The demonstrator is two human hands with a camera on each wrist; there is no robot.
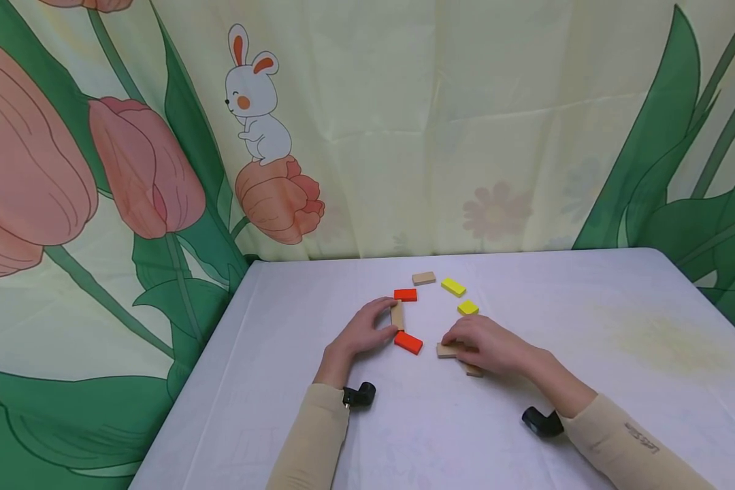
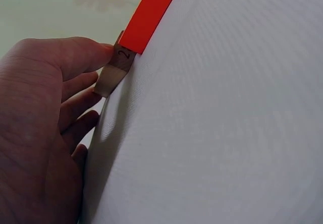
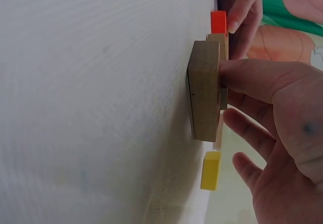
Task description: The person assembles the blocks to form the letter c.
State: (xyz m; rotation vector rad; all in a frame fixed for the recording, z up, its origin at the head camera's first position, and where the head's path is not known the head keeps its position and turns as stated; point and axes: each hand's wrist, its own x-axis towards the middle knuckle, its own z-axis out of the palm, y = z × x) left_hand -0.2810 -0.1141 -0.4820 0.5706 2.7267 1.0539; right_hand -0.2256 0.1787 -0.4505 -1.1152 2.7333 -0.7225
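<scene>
My left hand (image 1: 364,330) holds a plain wooden block (image 1: 397,316) with thumb and fingertips. In the left wrist view, a dark numeral 2 marks this wooden block (image 2: 115,70). A red block (image 1: 405,295) lies at its far end, another red block (image 1: 408,342) at its near end, angled. My right hand (image 1: 490,344) pinches a second wooden block (image 1: 446,350), partly covered by the fingers. Close to the wrist lies a third wooden block (image 1: 474,371), large in front of the thumb in the right wrist view (image 3: 204,93).
Beyond the right hand lie a yellow block (image 1: 468,307) and another yellow block (image 1: 453,286). A further wooden block (image 1: 424,278) sits at the back, so the blocks form a rough ring. They rest on a white-covered table (image 1: 588,320) before a printed curtain (image 1: 435,136).
</scene>
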